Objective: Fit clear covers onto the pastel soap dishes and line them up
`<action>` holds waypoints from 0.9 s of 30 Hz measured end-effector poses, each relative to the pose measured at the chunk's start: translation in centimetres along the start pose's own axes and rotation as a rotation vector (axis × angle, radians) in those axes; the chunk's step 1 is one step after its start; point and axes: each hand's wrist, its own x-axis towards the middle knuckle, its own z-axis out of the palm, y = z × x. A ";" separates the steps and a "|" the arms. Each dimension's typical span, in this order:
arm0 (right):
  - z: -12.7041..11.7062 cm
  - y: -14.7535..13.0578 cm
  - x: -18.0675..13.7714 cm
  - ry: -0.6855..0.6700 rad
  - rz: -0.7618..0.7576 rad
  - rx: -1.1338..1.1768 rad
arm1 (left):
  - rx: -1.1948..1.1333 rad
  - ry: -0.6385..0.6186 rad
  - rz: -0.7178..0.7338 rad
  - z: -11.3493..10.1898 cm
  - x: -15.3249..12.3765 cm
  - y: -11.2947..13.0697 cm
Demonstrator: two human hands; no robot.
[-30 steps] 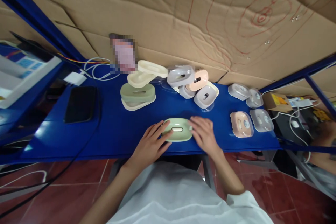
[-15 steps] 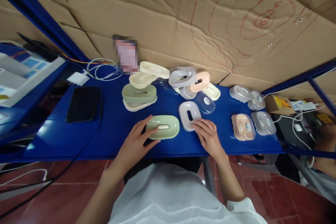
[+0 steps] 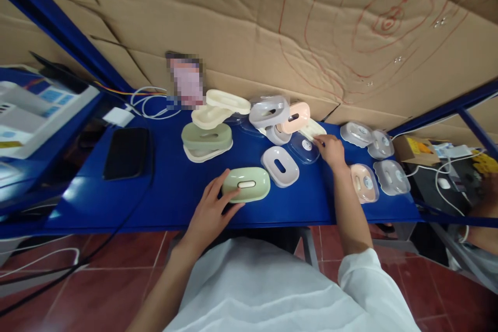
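a black phone [image 3: 126, 152] lies at the left of the blue counter [image 3: 175, 202]. right of it sits a stack of olive and cream soap dishes [image 3: 206, 137]. the left hand [image 3: 210, 212] rests at the counter's near edge, its grip loosely clamped on the left end of a light green soap dish [image 3: 246, 184]. just right of that lies a pale slotted tray [image 3: 280, 166]. farther back, the right hand [image 3: 330, 149] reaches to a clear lid [image 3: 305, 148], fingertips at its edge; whether its grip is closed cannot be told. a pink dish [image 3: 363, 182] lies beside the wrist.
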 end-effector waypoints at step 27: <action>0.5 -6.0 -13.1 0.091 -0.182 0.101 | -0.090 -0.205 0.056 -1.5 0.1 0.8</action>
